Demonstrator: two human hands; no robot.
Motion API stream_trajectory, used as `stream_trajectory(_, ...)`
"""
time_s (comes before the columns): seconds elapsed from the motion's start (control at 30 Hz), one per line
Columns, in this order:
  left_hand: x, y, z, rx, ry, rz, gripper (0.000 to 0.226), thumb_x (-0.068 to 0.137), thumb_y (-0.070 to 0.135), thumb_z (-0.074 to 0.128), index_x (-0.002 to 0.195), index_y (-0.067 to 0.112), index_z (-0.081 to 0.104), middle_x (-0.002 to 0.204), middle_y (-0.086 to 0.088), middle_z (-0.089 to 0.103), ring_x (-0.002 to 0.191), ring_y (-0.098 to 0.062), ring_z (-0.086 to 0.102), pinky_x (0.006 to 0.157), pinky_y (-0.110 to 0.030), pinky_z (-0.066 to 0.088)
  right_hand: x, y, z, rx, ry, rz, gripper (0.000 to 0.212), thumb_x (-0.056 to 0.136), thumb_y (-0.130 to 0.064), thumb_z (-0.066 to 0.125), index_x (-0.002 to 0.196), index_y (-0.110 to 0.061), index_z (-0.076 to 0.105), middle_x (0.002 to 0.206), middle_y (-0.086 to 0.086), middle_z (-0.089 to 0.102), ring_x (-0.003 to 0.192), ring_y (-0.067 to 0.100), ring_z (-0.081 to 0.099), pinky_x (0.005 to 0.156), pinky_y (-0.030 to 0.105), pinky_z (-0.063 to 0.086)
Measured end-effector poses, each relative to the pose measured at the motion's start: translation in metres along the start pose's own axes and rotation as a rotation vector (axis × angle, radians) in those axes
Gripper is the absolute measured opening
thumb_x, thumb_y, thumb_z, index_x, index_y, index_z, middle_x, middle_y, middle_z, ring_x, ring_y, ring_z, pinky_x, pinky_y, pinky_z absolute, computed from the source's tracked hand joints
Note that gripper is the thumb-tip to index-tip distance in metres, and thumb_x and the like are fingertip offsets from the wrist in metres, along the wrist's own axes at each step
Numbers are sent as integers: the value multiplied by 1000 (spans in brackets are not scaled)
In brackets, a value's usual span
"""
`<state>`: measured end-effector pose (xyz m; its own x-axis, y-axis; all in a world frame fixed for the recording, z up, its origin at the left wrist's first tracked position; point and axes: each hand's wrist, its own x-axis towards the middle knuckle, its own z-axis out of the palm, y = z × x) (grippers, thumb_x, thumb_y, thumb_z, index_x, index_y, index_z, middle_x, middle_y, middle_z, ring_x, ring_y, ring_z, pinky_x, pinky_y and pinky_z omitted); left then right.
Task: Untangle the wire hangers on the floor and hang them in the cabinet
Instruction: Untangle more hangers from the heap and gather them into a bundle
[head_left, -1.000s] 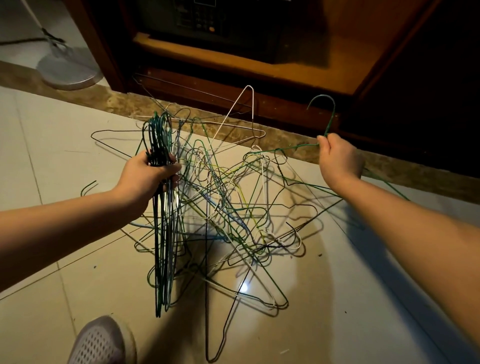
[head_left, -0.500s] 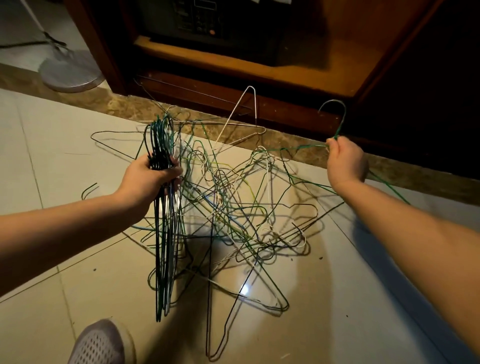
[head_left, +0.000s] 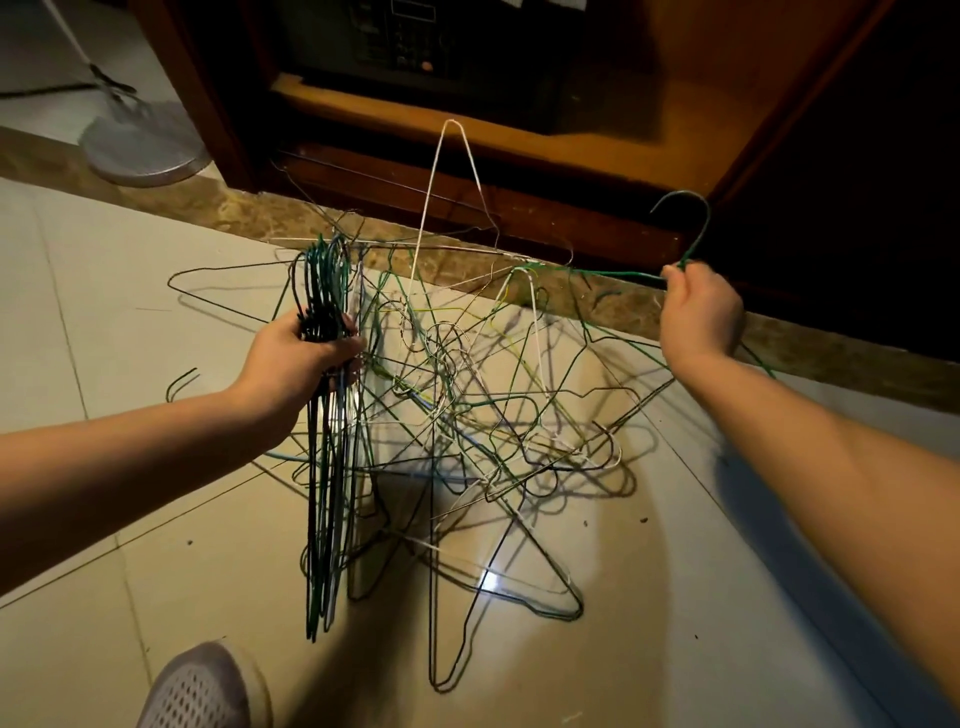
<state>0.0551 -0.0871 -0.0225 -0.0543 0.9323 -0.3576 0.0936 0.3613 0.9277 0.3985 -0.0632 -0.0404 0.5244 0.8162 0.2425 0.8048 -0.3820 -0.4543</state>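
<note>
At the bottom left of the frame, the toe of a grey mesh shoe (head_left: 202, 686) rests on the pale tiled floor (head_left: 675, 623). Above it, the left hand (head_left: 296, 358) grips a bundle of sorted hangers (head_left: 324, 467), fingers curled tight round their necks; the bundle hangs upright, hooks up, its lower ends just above the tiles. Just to its right, at frame centre, the tangle of wire hangers (head_left: 467, 415) sprawls on the floor, green, black and white wires crossing one another. At the right, the right hand (head_left: 698, 317) is raised with its fingers clamped on the neck of a green hanger (head_left: 696, 240), hook upward, one arm of it running left into the tangle. A white hanger (head_left: 457, 156) juts up from the heap against the wooden cabinet (head_left: 519, 208) behind. Inside the cabinet, at top centre, sits a dark safe (head_left: 415, 41). A round fan base (head_left: 140, 145) stands at the upper left.
</note>
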Motion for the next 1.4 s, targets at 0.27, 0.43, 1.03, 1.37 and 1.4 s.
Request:
stream_trajectory(0.27,0,0,2,-16,-8,-1,13,85,-2,58,90,10,56,83,-6,58,73,-20,58,67,-31,51,-3,-4,10,39,-20,12,34,99,-28,40,95,-3,63,99,19,65,93,36,58,72,34,38)
stream_trajectory(0.43,2,-1,1,-3,-13,-8,13,85,-1,59,91,10,56,83,-6,59,73,-19,59,62,-28,50,-23,-12,22,-16,-214,-125,24,98,-25,42,104,-11,61,91,8,62,82,27,55,65,29,34)
stream_trajectory(1.03,1,11,9,-26,-16,42,15,84,-3,58,85,11,55,81,-4,57,72,-19,57,68,-31,51,25,-30,20,-131,-298,19,17,95,-17,43,102,-14,59,105,11,64,101,33,58,79,35,44)
stream_trajectory(1.37,10,9,30,1,-44,49,14,85,-1,59,86,13,56,80,-3,58,71,-18,58,65,-29,52,25,-5,19,-45,-282,84,23,97,-24,40,102,-14,60,106,10,65,98,31,59,83,38,48)
stream_trajectory(1.4,9,8,32,4,-42,45,14,84,0,60,85,13,56,80,-3,58,71,-18,58,64,-29,52,24,-2,18,-33,-286,94,24,98,-25,39,101,-15,61,104,9,66,97,30,59,82,37,48)
